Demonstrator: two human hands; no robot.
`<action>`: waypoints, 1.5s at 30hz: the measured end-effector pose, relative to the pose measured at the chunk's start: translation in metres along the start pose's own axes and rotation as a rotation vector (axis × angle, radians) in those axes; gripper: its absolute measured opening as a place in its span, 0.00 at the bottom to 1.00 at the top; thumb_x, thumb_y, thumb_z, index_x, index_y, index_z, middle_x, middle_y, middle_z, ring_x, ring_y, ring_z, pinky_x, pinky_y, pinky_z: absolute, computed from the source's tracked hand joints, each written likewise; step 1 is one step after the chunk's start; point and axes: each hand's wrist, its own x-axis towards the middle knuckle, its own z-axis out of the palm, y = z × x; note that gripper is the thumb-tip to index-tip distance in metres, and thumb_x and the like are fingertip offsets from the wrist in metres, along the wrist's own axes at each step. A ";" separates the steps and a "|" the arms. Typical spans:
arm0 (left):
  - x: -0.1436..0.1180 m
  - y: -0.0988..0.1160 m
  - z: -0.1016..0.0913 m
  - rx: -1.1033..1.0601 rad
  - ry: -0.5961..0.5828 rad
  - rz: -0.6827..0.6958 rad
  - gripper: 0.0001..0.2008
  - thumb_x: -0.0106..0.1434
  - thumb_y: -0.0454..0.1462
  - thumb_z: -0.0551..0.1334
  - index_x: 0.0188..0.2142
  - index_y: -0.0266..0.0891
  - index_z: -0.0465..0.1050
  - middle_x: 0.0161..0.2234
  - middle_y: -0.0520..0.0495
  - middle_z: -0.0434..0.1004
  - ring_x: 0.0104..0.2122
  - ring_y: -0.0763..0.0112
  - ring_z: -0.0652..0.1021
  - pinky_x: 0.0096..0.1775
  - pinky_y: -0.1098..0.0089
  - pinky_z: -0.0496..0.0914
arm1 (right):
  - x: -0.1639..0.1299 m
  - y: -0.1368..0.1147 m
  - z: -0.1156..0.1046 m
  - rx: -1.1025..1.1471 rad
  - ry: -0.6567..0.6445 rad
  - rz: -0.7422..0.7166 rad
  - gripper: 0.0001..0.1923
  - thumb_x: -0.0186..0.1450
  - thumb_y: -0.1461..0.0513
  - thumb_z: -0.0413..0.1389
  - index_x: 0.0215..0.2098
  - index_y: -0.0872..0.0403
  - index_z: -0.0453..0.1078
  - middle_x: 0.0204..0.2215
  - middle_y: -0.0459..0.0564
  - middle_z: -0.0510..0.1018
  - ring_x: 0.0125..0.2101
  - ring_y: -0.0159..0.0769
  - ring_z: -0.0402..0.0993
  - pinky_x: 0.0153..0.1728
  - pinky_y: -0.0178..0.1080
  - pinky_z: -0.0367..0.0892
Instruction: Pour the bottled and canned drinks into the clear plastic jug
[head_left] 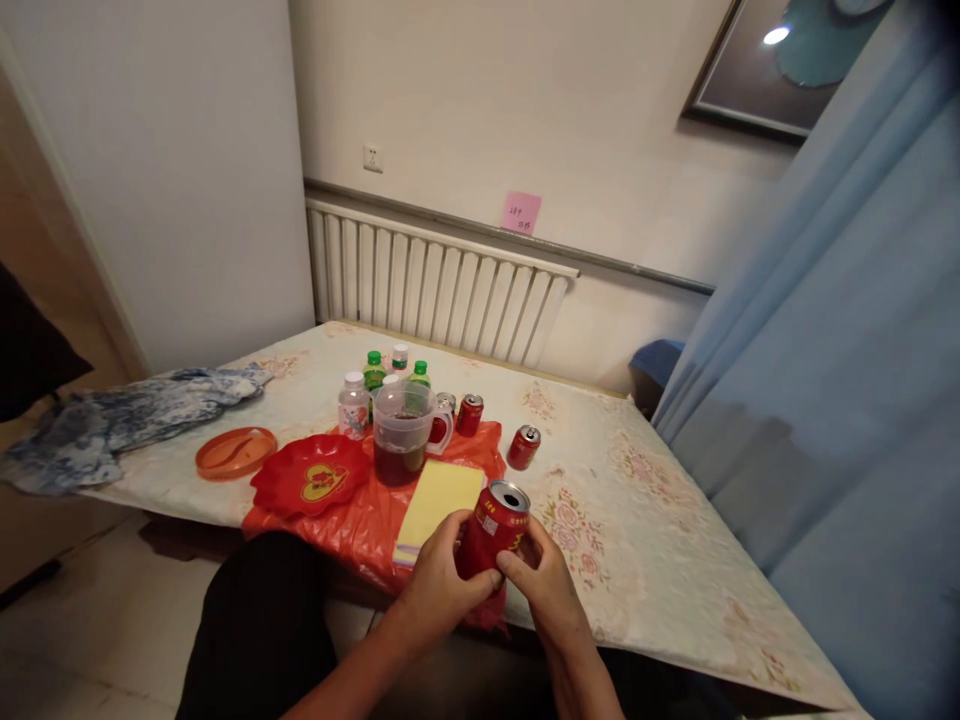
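Between my two hands is a red drink can [489,535], upright with its top opening showing. My left hand [442,565] wraps its left side, and my right hand [544,570] grips the right side with the thumb across the front. The can is held over the table's near edge, just in front of a yellow notepad [442,500]. Beyond the notepad stands a clear plastic pitcher [401,440] with dark liquid in it. Another red can [524,447] stands on the tablecloth behind my right hand.
A red scalloped plate [311,475] lies on a red plastic sheet [367,530], left of the pitcher. Farther left are an orange lid [236,453] and a blue-white cloth [135,420]. Several bottles, including a white-capped bottle [353,405], and a red can [470,414] stand around the pitcher.
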 end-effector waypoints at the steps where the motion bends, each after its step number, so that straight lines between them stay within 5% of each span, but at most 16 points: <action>1: 0.000 0.001 -0.001 -0.024 -0.015 -0.002 0.28 0.48 0.34 0.66 0.50 0.38 0.66 0.46 0.41 0.77 0.45 0.56 0.78 0.48 0.59 0.72 | 0.000 0.001 -0.001 0.015 -0.013 0.000 0.28 0.52 0.57 0.69 0.50 0.52 0.72 0.46 0.52 0.81 0.47 0.47 0.77 0.50 0.45 0.71; 14: 0.002 -0.008 -0.002 -0.370 -0.248 -0.021 0.29 0.53 0.33 0.64 0.55 0.37 0.63 0.52 0.42 0.75 0.50 0.59 0.77 0.53 0.60 0.69 | -0.004 0.005 -0.006 0.073 -0.021 -0.009 0.29 0.52 0.59 0.68 0.52 0.51 0.71 0.50 0.52 0.79 0.51 0.46 0.75 0.52 0.44 0.69; 27: 0.002 -0.007 0.005 -0.072 -0.068 -0.022 0.30 0.50 0.36 0.68 0.53 0.38 0.65 0.50 0.40 0.74 0.49 0.54 0.77 0.50 0.59 0.72 | -0.004 0.009 0.003 0.041 0.154 0.059 0.33 0.46 0.65 0.68 0.51 0.53 0.71 0.48 0.53 0.81 0.48 0.50 0.77 0.51 0.49 0.72; 37: 0.001 0.002 -0.004 -0.098 -0.131 -0.012 0.27 0.51 0.34 0.66 0.51 0.37 0.68 0.49 0.41 0.77 0.49 0.55 0.77 0.51 0.60 0.71 | -0.005 0.008 -0.004 0.081 0.002 0.052 0.32 0.50 0.62 0.68 0.53 0.51 0.70 0.50 0.51 0.79 0.52 0.48 0.75 0.54 0.48 0.69; 45: 0.001 0.004 -0.004 -0.198 -0.182 -0.016 0.28 0.51 0.34 0.65 0.54 0.35 0.67 0.50 0.41 0.77 0.49 0.56 0.77 0.51 0.61 0.71 | -0.005 0.013 -0.002 0.070 0.122 0.066 0.34 0.45 0.64 0.69 0.51 0.54 0.71 0.49 0.53 0.80 0.50 0.50 0.76 0.53 0.50 0.69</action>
